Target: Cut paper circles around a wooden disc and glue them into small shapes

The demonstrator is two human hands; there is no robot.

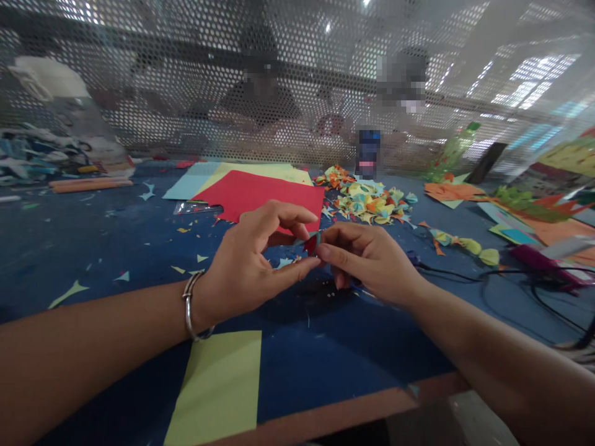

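Note:
In the middle of the head view, my right hand (367,257) is closed in a pinch on a small folded paper piece (311,243), red with a pale blue part. My left hand (255,254) curves round the piece from the other side, thumb below and fingertips above, touching its edge. The fingers partly cover the piece, so its exact shape is hidden. Just behind the hands lies a red paper sheet (264,193), over yellow and light blue sheets (190,180). A yellow-green paper sheet (218,384) lies under my left wrist, near the table's front edge.
Behind the hands is a heap of folded paper pieces (372,203). To the right lie a strung paper row (458,243), a dark cable (449,272) and a purple tool (548,267). A large bottle (88,118) stands left, before a perforated metal screen (186,80).

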